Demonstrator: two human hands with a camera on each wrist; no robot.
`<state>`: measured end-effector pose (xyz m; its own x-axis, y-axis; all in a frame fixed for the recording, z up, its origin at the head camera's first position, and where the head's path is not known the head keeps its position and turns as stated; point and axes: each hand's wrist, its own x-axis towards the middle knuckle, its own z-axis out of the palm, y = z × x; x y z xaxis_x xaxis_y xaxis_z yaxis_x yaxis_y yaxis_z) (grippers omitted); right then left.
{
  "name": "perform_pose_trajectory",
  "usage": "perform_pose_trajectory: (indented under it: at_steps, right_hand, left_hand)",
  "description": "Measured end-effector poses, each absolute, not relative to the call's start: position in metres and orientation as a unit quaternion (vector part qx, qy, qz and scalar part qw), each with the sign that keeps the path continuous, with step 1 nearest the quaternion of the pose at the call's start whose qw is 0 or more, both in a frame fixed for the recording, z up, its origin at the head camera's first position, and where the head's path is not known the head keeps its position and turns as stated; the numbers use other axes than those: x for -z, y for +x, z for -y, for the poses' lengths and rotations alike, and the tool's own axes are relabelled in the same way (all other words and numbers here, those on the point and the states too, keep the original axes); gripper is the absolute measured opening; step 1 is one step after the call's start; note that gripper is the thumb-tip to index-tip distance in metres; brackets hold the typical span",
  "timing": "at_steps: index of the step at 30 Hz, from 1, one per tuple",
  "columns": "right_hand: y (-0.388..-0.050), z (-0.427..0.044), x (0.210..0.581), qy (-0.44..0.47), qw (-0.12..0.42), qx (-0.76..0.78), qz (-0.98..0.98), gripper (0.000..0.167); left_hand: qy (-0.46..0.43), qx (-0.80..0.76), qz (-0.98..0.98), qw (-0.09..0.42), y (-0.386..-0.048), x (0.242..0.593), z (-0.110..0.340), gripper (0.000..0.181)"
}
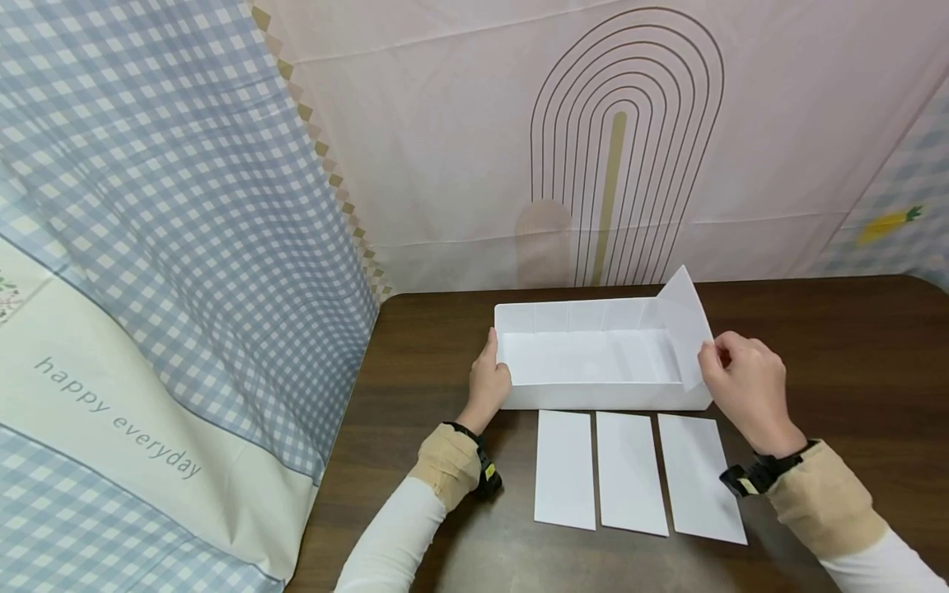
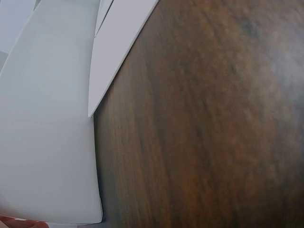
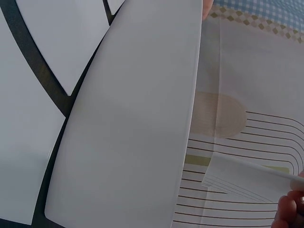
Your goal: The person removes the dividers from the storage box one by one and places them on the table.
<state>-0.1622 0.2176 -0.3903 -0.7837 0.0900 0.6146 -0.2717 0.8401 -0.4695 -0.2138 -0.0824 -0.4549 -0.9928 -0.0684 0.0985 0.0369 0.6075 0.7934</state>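
A long, open white box (image 1: 593, 397) lies across the table with its inside facing up. My left hand (image 1: 488, 385) holds its left end, one finger stretched along the end wall; in the left wrist view only a bit of fingers (image 2: 21, 223) shows at the lower left corner. My right hand (image 1: 749, 383) pinches the edge of a thin white panel (image 1: 684, 321) between thumb and fingers. The panel stands tilted inside the box's right end, its upper corner rising above the rim. In the right wrist view, the box's front wall (image 3: 128, 109) hides the panel's lower part.
Three flat white rectangular panels, left (image 1: 565, 469), middle (image 1: 630, 473) and right (image 1: 700, 478), lie side by side just in front of the box. Dark brown wood table (image 1: 430, 354) surrounds them. A patterned cloth (image 1: 445, 165) hangs behind, and a blue checked cloth (image 1: 222, 206) on the left.
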Motion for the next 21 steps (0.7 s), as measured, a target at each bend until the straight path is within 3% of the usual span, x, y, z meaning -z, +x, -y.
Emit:
perform_pose_trajectory:
  at_steps: [21]
  right_hand:
    - [-0.149,-0.221,0.389,0.042,0.302,-0.283,0.909,0.023]
  left_hand:
    - [0.012,0.447,0.893,0.055,-0.214,0.455,0.082,0.061]
